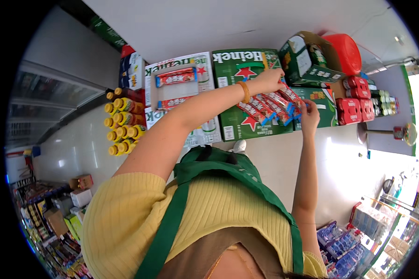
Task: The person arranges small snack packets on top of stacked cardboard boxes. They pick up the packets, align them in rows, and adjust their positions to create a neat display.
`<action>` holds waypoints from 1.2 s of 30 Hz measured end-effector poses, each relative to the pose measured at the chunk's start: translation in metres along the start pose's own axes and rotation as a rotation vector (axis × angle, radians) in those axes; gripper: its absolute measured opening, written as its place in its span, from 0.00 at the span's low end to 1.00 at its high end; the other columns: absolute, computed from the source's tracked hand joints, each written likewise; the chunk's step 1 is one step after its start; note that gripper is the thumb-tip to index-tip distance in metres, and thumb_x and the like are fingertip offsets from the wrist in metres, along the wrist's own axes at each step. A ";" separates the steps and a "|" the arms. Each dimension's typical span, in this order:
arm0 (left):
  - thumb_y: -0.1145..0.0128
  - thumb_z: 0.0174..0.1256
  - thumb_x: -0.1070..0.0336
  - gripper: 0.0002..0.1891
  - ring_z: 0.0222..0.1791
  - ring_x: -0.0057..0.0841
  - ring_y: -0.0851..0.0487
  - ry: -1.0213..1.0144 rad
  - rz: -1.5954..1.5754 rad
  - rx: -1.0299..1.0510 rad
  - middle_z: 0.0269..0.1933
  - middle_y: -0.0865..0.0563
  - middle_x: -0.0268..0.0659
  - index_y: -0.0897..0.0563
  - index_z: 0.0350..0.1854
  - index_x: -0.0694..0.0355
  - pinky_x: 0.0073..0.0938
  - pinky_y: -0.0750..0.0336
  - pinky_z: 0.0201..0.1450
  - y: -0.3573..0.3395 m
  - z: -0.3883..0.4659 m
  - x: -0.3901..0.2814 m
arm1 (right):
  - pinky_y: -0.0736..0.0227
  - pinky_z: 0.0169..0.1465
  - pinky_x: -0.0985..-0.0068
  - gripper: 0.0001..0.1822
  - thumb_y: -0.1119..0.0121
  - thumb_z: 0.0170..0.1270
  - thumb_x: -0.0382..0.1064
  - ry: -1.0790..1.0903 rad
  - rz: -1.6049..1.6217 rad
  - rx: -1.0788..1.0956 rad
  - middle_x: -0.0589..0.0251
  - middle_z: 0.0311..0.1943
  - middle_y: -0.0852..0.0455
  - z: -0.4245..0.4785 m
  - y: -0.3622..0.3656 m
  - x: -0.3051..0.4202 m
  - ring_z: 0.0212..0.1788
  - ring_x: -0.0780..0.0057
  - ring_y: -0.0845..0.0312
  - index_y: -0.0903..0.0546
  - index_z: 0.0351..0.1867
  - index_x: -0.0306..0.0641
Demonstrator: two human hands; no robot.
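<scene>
Several red snack bars with blue ends (265,104) lie side by side on a green Heineken beer carton (230,120). My left hand (270,81), its arm reaching across from the left with an orange bangle, is at the upper end of the rightmost bar (290,95). My right hand (310,110) pinches near the lower right end of that bar. To the left, an open shallow white box (178,91) holds more of these bars (176,76) along its far and near sides. It rests on a white Heineken carton (207,134).
Yellow-capped bottles (127,117) stand left of the cartons. An open green carton (300,62) holding a bottle or can and a red plastic container (345,52) are at back right. Red can packs (349,111) sit farther right. Stocked shelves line the lower left.
</scene>
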State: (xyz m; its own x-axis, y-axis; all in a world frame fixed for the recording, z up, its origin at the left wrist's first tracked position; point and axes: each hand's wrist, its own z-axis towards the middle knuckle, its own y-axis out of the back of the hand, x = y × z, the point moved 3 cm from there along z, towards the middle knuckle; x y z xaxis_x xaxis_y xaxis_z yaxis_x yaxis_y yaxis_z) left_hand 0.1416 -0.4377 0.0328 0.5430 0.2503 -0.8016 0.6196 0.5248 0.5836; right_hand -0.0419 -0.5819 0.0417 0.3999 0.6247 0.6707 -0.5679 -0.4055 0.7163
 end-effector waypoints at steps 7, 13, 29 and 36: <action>0.38 0.67 0.54 0.22 0.45 0.35 0.13 0.059 0.015 -0.117 0.42 0.11 0.41 0.22 0.58 0.60 0.35 0.22 0.49 0.108 -0.117 -0.004 | 0.33 0.58 0.59 0.15 0.36 0.59 0.32 0.516 -0.218 -0.130 0.54 0.46 0.16 -0.011 -0.029 0.100 0.55 0.53 0.26 0.18 0.49 0.41; 0.32 0.53 0.62 0.12 0.39 0.38 0.13 0.328 0.426 0.139 0.36 0.12 0.41 0.15 0.36 0.61 0.37 0.20 0.42 0.205 -0.239 0.094 | 0.29 0.56 0.61 0.08 0.34 0.53 0.34 1.040 0.029 0.456 0.59 0.40 0.14 -0.067 -0.146 0.249 0.51 0.57 0.22 0.15 0.37 0.41; 0.31 0.44 0.66 0.16 0.38 0.43 0.14 0.236 0.478 0.349 0.33 0.14 0.42 0.21 0.37 0.61 0.42 0.22 0.39 0.219 -0.266 0.109 | 0.31 0.60 0.57 0.16 0.32 0.54 0.40 1.125 -0.535 0.954 0.55 0.48 0.14 -0.093 -0.252 0.263 0.59 0.53 0.24 0.17 0.43 0.38; 0.30 0.58 0.71 0.11 0.36 0.15 0.18 0.336 -0.238 0.440 0.35 0.16 0.29 0.20 0.40 0.63 0.21 0.22 0.41 0.252 -0.195 0.063 | 0.31 0.52 0.59 0.12 0.35 0.61 0.40 0.947 0.123 0.370 0.57 0.40 0.15 -0.057 -0.145 0.247 0.50 0.55 0.23 0.20 0.44 0.41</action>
State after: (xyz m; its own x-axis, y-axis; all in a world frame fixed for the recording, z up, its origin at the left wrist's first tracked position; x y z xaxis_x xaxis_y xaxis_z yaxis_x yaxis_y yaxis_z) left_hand 0.2213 -0.1311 0.1039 0.1963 0.4486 -0.8719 0.9174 0.2299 0.3248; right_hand 0.0981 -0.3310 0.0920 -0.4701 0.7703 0.4308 -0.2445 -0.5827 0.7751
